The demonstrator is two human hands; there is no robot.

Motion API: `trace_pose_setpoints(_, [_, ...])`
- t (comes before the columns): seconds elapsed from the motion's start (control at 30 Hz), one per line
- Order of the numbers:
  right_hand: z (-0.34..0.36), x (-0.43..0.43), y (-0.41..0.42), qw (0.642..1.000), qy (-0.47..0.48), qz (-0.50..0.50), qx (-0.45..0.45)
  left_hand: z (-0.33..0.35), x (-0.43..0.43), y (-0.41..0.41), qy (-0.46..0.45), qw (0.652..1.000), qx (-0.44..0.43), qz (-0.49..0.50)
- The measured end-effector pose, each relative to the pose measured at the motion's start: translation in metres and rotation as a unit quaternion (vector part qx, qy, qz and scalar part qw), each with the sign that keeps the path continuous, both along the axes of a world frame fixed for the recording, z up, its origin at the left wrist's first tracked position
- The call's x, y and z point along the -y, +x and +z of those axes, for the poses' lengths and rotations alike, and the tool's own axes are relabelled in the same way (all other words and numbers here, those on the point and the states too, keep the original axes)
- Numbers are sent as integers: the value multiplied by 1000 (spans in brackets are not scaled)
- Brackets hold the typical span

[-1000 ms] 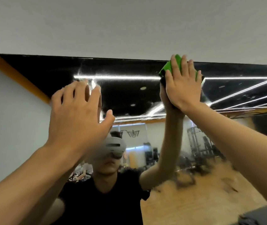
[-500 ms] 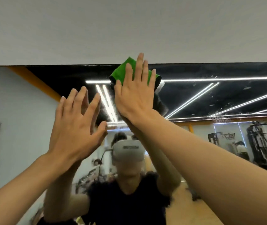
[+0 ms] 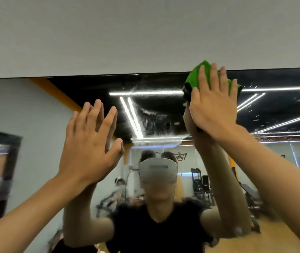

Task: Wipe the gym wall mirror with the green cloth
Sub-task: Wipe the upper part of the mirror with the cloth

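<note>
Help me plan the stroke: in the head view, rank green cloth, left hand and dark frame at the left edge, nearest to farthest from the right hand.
1. green cloth, pressed under the right hand.
2. left hand, lower left.
3. dark frame, far left edge.

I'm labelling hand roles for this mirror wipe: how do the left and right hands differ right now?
The right hand presses the green cloth against the mirror; the left hand is bare and seems to rest on it. The right hand reaches the mirror's top edge; the left hand is lower. Both are open, fingers straight, palms facing the mirror.
</note>
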State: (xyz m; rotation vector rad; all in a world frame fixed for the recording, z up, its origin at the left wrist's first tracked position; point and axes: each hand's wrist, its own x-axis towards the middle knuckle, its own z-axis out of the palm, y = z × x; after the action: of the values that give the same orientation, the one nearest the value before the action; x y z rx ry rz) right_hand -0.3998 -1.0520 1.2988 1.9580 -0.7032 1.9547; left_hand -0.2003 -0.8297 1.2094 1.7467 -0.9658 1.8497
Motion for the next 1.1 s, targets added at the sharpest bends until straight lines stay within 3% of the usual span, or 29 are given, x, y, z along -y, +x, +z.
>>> trace_pose_setpoints(0.1, [2,-38,32,1000,2,2,14,0,0,0,0,1000,2,-7])
trace_pose_setpoints(0.23, [5,-96,83,989,-118,11,-88,0,-3,5,4,1000,10,-4])
trace_pose_setpoints(0.4, [-2,-58,52,973,-177,7,-149,0,-4,7,4,1000,19,0])
trace_pose_setpoints(0.57, [-8,18,-23,998,-44,-8,-52,-1,-1,4,-2,1000,13,12])
trace_pose_setpoints(0.73, [0,-16,6,999,42,-1,25,-1,-1,3,-1,1000,15,17])
trace_pose_setpoints(0.83, [3,-65,49,997,-53,-3,-48,-1,-2,6,0,1000,18,15])
trace_pose_setpoints(0.97, [-30,-84,67,963,-196,-12,-186,-1,-4,7,-3,1000,24,1])
trace_pose_setpoints(1.1, [-66,-19,9,955,-209,-20,-211,-3,-3,4,-6,1000,25,-6])
